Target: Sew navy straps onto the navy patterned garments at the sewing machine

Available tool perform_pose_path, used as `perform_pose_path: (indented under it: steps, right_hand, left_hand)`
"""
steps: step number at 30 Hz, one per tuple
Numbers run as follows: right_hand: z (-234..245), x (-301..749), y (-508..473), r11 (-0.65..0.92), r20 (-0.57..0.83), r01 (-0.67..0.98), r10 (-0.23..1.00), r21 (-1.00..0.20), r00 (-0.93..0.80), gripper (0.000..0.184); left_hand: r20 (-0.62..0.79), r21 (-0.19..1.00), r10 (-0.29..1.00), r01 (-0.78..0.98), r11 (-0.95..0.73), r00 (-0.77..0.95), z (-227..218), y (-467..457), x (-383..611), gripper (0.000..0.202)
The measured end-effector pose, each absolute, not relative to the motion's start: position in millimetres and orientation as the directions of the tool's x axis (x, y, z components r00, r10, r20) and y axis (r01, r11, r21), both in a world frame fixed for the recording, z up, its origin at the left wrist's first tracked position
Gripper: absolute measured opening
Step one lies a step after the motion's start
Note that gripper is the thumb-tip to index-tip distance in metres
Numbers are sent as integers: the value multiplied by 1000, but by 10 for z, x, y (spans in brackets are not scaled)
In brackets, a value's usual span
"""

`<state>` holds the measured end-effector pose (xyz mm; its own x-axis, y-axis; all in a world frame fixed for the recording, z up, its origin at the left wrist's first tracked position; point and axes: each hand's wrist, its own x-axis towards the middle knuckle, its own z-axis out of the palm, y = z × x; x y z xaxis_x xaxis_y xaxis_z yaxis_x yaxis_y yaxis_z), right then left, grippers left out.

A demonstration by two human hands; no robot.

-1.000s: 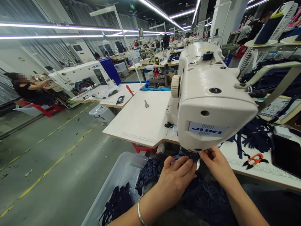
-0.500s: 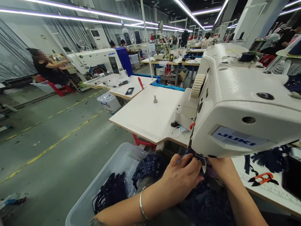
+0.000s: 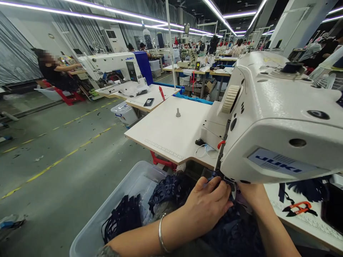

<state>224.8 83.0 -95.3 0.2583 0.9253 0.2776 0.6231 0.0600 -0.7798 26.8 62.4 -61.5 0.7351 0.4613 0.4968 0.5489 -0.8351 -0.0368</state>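
Observation:
My left hand (image 3: 210,200), with a silver bangle on its wrist, has its fingers bent and closed on dark navy lace fabric (image 3: 233,228) beside the needle area of a white JUKI sewing machine (image 3: 270,125). My right hand (image 3: 250,191) reaches in from the other side, close to the same fabric. Its fingers are hidden behind the machine head and the needle parts, so their hold cannot be seen. The fabric drapes down over my lap between both forearms.
A clear plastic bin (image 3: 115,200) at lower left holds navy strips (image 3: 123,217). Orange-handled thread snips (image 3: 300,208) and more navy strips (image 3: 308,189) lie on the right table. The white tabletop (image 3: 166,128) spreads beyond the bin. A person (image 3: 57,73) sits far left.
The view has shifted slightly, so the machine head appears a little further right. Both hands stay almost in place at the fabric.

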Motion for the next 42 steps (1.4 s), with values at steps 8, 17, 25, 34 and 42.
perform_pose_path:
  steps: [8, 17, 25, 34, 42]
  right_hand:
    - [-1039, 2266, 878, 124, 367, 694, 906, -709, 213, 24]
    - [-932, 2240, 870, 183, 469, 773, 868, -608, 162, 30]
    - [-825, 2218, 905, 214, 477, 781, 871, -587, 120, 35]
    - [-916, 2276, 896, 189, 427, 778, 897, -600, 112, 28]
    - [-982, 2303, 852, 217, 473, 765, 872, -606, 127, 29]
  left_hand:
    - [490, -71, 451, 550, -832, 746, -621, 624, 272, 35]
    - [458, -72, 474, 562, -824, 752, -550, 625, 202, 36]
    - [456, -61, 458, 540, -839, 763, -547, 656, 147, 34]
    - [451, -44, 418, 487, -872, 789, -575, 664, 162, 34]
    - [453, -77, 412, 495, -865, 791, -589, 626, 181, 33]
